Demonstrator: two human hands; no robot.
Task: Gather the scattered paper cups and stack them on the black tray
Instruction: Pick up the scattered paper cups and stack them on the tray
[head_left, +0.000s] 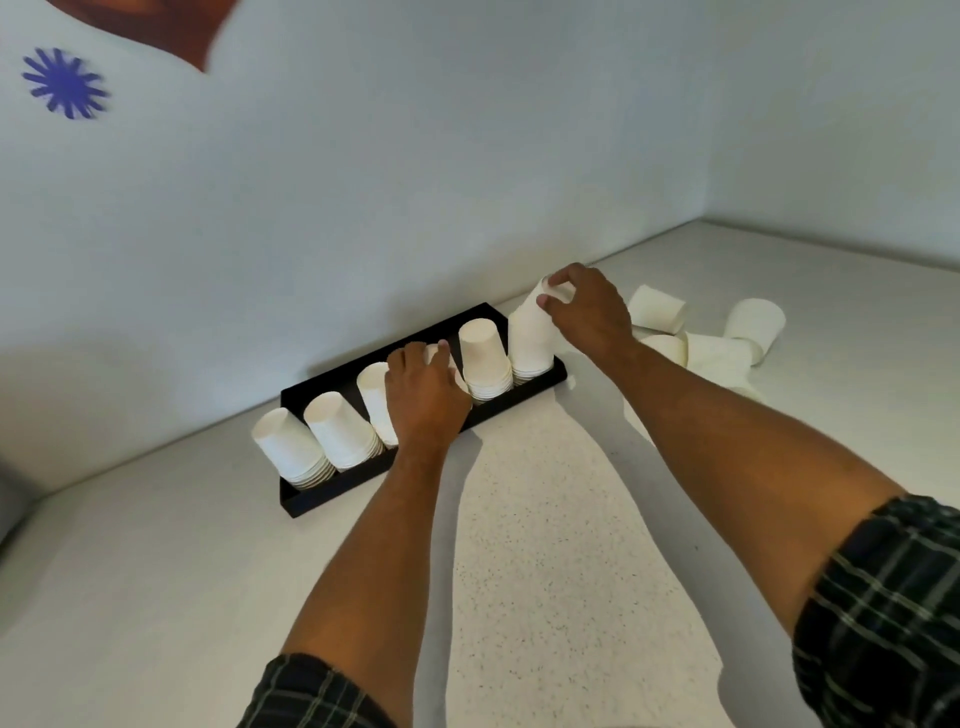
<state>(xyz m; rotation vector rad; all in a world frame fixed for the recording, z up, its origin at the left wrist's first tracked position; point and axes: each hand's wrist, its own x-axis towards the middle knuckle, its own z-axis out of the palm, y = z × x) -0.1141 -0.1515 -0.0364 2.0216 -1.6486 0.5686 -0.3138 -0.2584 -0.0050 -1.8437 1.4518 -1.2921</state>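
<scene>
6 cup stacks (483, 358) on tray (511, 402); ~4 loose cups (657, 309).

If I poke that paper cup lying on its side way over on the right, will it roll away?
Probably, a little. The cup lies on its side on the smooth counter, so a poke would likely roll it in a curve, since it tapers. It looks thin and light, so it should slide easily and could dent.

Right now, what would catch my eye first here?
Probably the black tray against the wall, lined with stacks of upside-down white cups. Both hands are at work there: the right hand grips the top cup of the end stack, and the left hand holds a stack mid-row. Loose cups lie tumbled on the counter to the right.
</scene>
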